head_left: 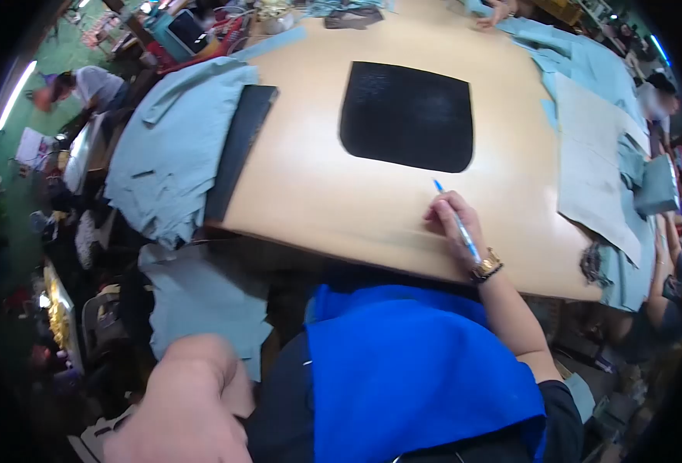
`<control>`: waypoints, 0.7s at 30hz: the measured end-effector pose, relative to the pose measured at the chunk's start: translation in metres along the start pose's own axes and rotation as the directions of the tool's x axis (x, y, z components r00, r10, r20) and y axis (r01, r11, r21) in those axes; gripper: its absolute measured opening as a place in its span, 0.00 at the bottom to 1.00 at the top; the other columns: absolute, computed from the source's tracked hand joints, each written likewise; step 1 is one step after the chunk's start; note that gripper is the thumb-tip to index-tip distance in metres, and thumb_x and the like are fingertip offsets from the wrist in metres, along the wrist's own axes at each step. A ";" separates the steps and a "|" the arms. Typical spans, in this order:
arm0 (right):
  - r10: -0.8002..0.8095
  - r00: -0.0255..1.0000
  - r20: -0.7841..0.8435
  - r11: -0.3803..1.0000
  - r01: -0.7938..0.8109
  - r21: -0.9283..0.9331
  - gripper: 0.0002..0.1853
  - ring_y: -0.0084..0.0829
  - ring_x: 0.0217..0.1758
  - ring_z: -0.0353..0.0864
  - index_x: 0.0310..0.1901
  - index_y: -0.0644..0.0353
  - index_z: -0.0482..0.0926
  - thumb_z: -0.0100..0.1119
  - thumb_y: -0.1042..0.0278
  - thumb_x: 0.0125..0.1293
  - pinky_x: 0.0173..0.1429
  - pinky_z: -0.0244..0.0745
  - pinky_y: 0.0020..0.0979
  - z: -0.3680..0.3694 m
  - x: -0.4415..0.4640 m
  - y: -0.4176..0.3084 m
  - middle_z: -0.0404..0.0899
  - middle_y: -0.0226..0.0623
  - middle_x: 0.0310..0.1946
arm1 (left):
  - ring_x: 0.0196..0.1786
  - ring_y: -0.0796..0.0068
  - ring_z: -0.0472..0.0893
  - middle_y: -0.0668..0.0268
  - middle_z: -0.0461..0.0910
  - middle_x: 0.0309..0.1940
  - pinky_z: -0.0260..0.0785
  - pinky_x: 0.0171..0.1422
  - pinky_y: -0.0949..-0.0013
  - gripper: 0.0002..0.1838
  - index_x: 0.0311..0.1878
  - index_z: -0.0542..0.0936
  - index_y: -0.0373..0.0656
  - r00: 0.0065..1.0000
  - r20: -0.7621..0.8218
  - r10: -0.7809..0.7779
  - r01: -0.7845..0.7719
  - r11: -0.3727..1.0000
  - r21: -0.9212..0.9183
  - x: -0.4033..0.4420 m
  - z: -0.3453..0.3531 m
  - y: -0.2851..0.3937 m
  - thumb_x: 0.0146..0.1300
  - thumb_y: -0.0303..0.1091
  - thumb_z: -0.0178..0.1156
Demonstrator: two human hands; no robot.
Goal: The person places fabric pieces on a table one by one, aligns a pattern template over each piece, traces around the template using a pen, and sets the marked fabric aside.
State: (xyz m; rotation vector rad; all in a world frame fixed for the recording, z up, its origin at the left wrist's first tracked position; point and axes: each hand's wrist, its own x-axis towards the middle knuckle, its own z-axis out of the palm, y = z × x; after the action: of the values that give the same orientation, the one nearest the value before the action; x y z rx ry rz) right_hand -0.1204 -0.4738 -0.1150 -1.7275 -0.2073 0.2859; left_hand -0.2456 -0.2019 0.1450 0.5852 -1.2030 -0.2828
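My right hand (pixel 456 225) is closed around a slim blue and white pen (pixel 463 231), its blue tip pointing up and away over the table. Just beyond the tip, a black flat panel (pixel 406 116) with rounded near corners lies on the wooden table (pixel 302 185). My left hand (pixel 198 363) is low at the left, off the table and blurred. Beside it a light-blue sheet (pixel 202 293) hangs or rests below the table edge; the fingers are hidden, so I cannot tell whether they touch it.
A pile of light-blue sheets (pixel 175 147) covers the table's left end, next to a dark strip (pixel 240 150). At the right lie more blue sheets (pixel 588 58) and a greyish sheet (pixel 592 147). Another person's hand (pixel 495 14) is at the far edge. A blue apron (pixel 426 370) covers my lap.
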 end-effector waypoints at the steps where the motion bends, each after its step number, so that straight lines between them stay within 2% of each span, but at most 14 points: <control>1: 0.003 1.000 0.000 1.000 -0.003 -0.012 0.12 0.21 0.38 0.79 0.39 0.61 0.77 0.48 0.63 0.76 0.48 0.75 0.27 0.001 0.000 -0.002 0.81 0.32 0.31 | 0.17 0.77 0.73 0.69 0.77 0.19 0.61 0.28 0.77 0.11 0.34 0.82 0.43 0.996 0.071 0.049 -0.049 0.999 -0.005 -0.010 -0.011 0.000 0.66 0.28 0.49; 2: -0.026 1.000 -0.003 1.000 0.026 -0.009 0.12 0.21 0.37 0.79 0.39 0.61 0.76 0.48 0.63 0.75 0.48 0.75 0.26 0.003 0.000 0.001 0.81 0.32 0.31 | 0.20 0.77 0.74 0.68 0.77 0.22 0.63 0.29 0.77 0.08 0.37 0.82 0.41 0.999 -0.013 -0.032 0.033 0.995 0.092 -0.025 -0.025 0.008 0.66 0.29 0.52; 3: -0.058 0.998 -0.016 0.998 0.058 -0.012 0.12 0.21 0.36 0.79 0.39 0.61 0.76 0.48 0.63 0.75 0.47 0.75 0.26 0.003 0.001 0.004 0.81 0.31 0.31 | 0.22 0.77 0.75 0.67 0.78 0.25 0.65 0.30 0.76 0.08 0.40 0.81 0.39 0.944 -0.297 -0.142 0.244 0.907 0.342 -0.054 -0.041 0.017 0.65 0.30 0.55; 4: -0.057 0.998 -0.021 0.998 0.057 0.004 0.12 0.22 0.36 0.80 0.38 0.62 0.76 0.49 0.63 0.75 0.47 0.75 0.26 0.003 0.001 0.007 0.81 0.31 0.31 | 0.25 0.77 0.77 0.65 0.78 0.28 0.67 0.32 0.76 0.09 0.43 0.81 0.37 0.760 -0.615 -0.211 0.561 0.691 0.456 -0.076 -0.060 0.025 0.65 0.31 0.57; 5: -0.067 0.998 -0.009 0.998 0.067 0.003 0.12 0.22 0.36 0.80 0.38 0.62 0.76 0.49 0.63 0.75 0.47 0.75 0.26 0.004 0.001 0.009 0.81 0.32 0.31 | 0.27 0.77 0.78 0.64 0.79 0.31 0.69 0.33 0.76 0.12 0.46 0.80 0.35 0.457 -0.876 -0.155 0.859 0.334 0.389 -0.104 -0.089 0.040 0.64 0.32 0.60; 6: -0.078 0.997 0.001 0.997 0.078 -0.008 0.12 0.22 0.36 0.81 0.38 0.62 0.76 0.49 0.63 0.75 0.47 0.76 0.26 0.002 0.002 0.010 0.81 0.32 0.31 | 0.44 0.66 0.81 0.56 0.80 0.43 0.72 0.48 0.70 0.25 0.57 0.77 0.38 0.376 -0.926 0.041 0.920 0.100 0.378 -0.126 -0.138 0.033 0.61 0.44 0.66; 7: -0.090 0.996 0.012 0.996 0.090 -0.022 0.12 0.23 0.37 0.81 0.38 0.62 0.76 0.49 0.62 0.75 0.47 0.76 0.26 0.001 0.002 0.011 0.81 0.32 0.30 | 0.54 0.60 0.76 0.53 0.77 0.52 0.68 0.57 0.65 0.32 0.61 0.73 0.39 0.410 -0.887 0.211 0.874 -0.367 0.317 -0.162 -0.165 0.033 0.59 0.50 0.66; 8: -0.107 0.994 0.021 0.991 0.108 -0.080 0.13 0.24 0.37 0.82 0.38 0.63 0.76 0.49 0.62 0.75 0.46 0.77 0.27 0.000 0.002 0.010 0.82 0.34 0.30 | 0.64 0.54 0.71 0.50 0.73 0.61 0.63 0.67 0.60 0.39 0.66 0.70 0.40 0.503 -0.793 0.344 0.670 -0.735 0.107 -0.196 -0.189 0.040 0.57 0.55 0.67; 9: -0.088 0.996 0.010 0.995 0.089 -0.044 0.13 0.25 0.36 0.83 0.39 0.63 0.76 0.49 0.62 0.75 0.44 0.79 0.29 0.001 0.003 0.014 0.82 0.35 0.30 | 0.67 0.54 0.69 0.49 0.71 0.63 0.60 0.69 0.55 0.41 0.67 0.69 0.41 0.421 -0.754 0.504 0.729 -0.683 -0.049 -0.223 -0.210 0.046 0.56 0.58 0.66; 11: -0.097 0.995 0.013 0.991 0.097 -0.088 0.12 0.25 0.35 0.84 0.39 0.63 0.76 0.49 0.63 0.74 0.43 0.80 0.28 0.001 0.002 0.007 0.83 0.35 0.30 | 0.72 0.54 0.64 0.46 0.66 0.67 0.52 0.74 0.45 0.45 0.68 0.68 0.42 0.227 -0.594 0.771 0.806 -0.491 -0.329 -0.259 -0.242 0.061 0.54 0.64 0.64; 14: -0.105 0.994 0.017 0.989 0.107 -0.099 0.11 0.25 0.34 0.83 0.39 0.63 0.76 0.51 0.64 0.74 0.41 0.80 0.27 0.001 0.003 0.011 0.83 0.35 0.29 | 0.69 0.53 0.68 0.49 0.70 0.65 0.53 0.71 0.39 0.46 0.68 0.68 0.44 0.032 -0.587 0.809 0.812 -0.363 -0.457 -0.267 -0.259 0.087 0.53 0.67 0.62; 17: -0.109 0.994 0.021 0.991 0.111 -0.080 0.10 0.23 0.33 0.83 0.39 0.62 0.76 0.52 0.65 0.74 0.40 0.79 0.26 0.001 0.002 0.010 0.82 0.34 0.29 | 0.65 0.52 0.72 0.52 0.75 0.61 0.58 0.69 0.42 0.38 0.66 0.72 0.48 0.011 -0.699 0.715 0.777 -0.447 -0.444 -0.233 -0.251 0.099 0.57 0.61 0.62; 20: -0.077 0.997 0.022 0.996 0.078 -0.052 0.11 0.23 0.33 0.82 0.40 0.62 0.76 0.52 0.63 0.74 0.41 0.79 0.26 0.001 0.001 0.004 0.83 0.34 0.29 | 0.58 0.53 0.79 0.55 0.81 0.53 0.67 0.62 0.46 0.22 0.59 0.78 0.51 0.229 -0.733 0.641 0.779 -0.572 -0.257 -0.222 -0.254 0.107 0.64 0.49 0.58; 21: -0.088 0.996 0.024 0.995 0.089 -0.053 0.11 0.23 0.33 0.82 0.40 0.62 0.76 0.52 0.63 0.74 0.41 0.79 0.26 0.001 0.001 0.006 0.83 0.33 0.30 | 0.55 0.53 0.80 0.55 0.82 0.51 0.69 0.59 0.48 0.18 0.56 0.80 0.51 0.224 -0.739 0.635 0.750 -0.597 -0.286 -0.207 -0.252 0.107 0.65 0.44 0.57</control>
State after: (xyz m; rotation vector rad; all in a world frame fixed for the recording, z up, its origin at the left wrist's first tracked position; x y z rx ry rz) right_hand -0.1194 -0.4737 -0.1209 -1.7636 -0.3089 0.2362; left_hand -0.0937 0.0593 -0.0176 2.8454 0.9998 0.6349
